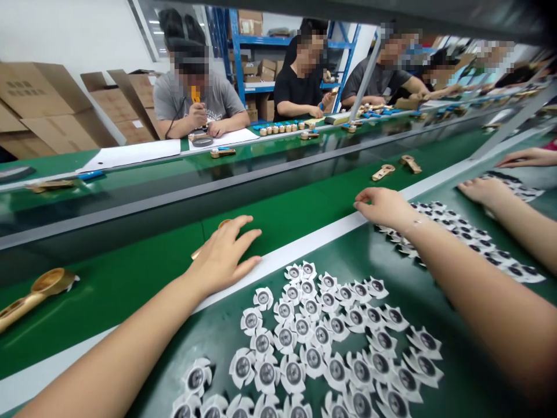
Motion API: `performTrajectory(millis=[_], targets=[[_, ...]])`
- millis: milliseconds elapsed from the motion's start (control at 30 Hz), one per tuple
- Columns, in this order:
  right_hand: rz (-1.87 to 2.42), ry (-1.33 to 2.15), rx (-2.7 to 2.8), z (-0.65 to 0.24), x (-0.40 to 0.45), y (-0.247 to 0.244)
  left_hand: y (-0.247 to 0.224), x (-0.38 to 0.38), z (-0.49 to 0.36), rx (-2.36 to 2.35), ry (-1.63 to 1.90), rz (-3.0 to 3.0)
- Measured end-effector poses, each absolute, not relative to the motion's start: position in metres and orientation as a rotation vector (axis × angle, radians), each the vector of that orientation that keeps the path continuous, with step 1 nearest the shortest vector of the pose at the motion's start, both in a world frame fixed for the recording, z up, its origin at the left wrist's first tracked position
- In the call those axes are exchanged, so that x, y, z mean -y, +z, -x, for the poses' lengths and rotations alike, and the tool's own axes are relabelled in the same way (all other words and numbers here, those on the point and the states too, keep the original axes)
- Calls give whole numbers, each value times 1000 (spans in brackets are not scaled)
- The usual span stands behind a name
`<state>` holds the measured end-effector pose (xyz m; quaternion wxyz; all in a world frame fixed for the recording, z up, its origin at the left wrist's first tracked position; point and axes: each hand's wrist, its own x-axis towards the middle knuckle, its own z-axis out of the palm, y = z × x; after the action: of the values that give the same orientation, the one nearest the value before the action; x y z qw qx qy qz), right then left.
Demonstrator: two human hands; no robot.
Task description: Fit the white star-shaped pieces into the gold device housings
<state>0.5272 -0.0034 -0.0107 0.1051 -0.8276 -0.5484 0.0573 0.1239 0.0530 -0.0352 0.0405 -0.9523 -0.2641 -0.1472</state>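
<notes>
My left hand (224,255) reaches over the green conveyor belt (143,284) with fingers spread. Beneath and behind it, a gold-coloured part (224,223) shows only at its ends; the hand covers the rest. My right hand (383,207) is above the white strip at the belt's near edge, fingers curled together. Whether anything is between those fingertips is hidden. Many small white fan wheels (303,326) with dark round centres lie spread on the green table below and between my arms. More fan wheels (461,229) lie beyond my right wrist.
A gold handle-shaped housing (47,283) lies on the belt at left; two smaller gold pieces (383,172) (411,164) lie farther right. A co-worker's hands (485,190) rest at right. Several people work across the line. Cardboard boxes (47,107) stand behind; a metal post (513,119) rises at right.
</notes>
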Motion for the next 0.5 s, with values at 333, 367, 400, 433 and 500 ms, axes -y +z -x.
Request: performTrajectory(millis=[333, 367, 400, 433, 500], targets=[[2721, 44, 1581, -619, -79, -43, -40, -54, -122, 745, -515, 3024], [2722, 60, 1587, -622, -82, -46, -40, -54, -122, 747, -517, 3025], [2722, 68, 1586, -623, -84, -48, -40, -53, -122, 747, -518, 3026], [2720, 70, 1580, -624, -86, -50, -40, -53, -122, 748, -518, 3026], [2710, 67, 1559, -624, -88, -52, -39, -51, -123, 747, -517, 3028]])
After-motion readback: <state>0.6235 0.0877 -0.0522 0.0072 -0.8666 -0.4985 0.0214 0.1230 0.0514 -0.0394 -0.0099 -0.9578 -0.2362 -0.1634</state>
